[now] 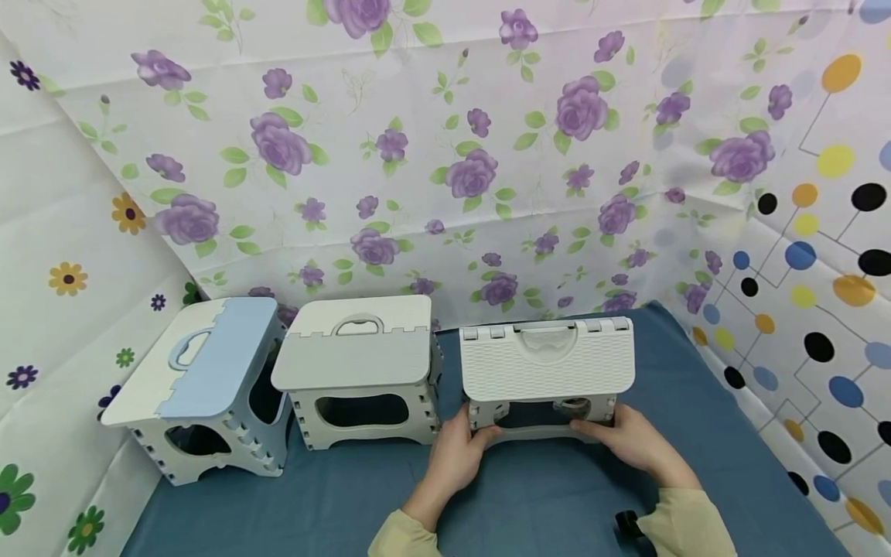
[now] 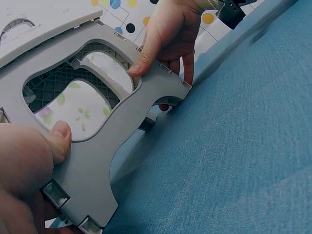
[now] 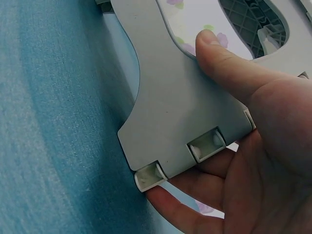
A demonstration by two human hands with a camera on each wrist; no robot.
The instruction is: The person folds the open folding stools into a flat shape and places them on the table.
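A white folding step stool (image 1: 546, 363) stands at the right of the row, its textured top and carry handle facing up. My left hand (image 1: 455, 449) grips the left side of its front panel, with the thumb (image 2: 60, 139) lying on the panel's face below the oval opening. On the opposite side my right hand (image 1: 636, 441) holds the same panel. In the right wrist view the right thumb (image 3: 214, 51) presses the face of the panel (image 3: 170, 97), and the fingers curl behind its hinged edge. The far side of the stool is hidden in the head view.
Left of it stand a grey-and-white folding stool (image 1: 355, 363) and a blue-and-white one (image 1: 216, 363), both unfolded. All rest on a blue cloth (image 1: 348, 503). A flowered curtain (image 1: 418, 201) hangs behind, and a dotted sheet (image 1: 800, 325) borders the right.
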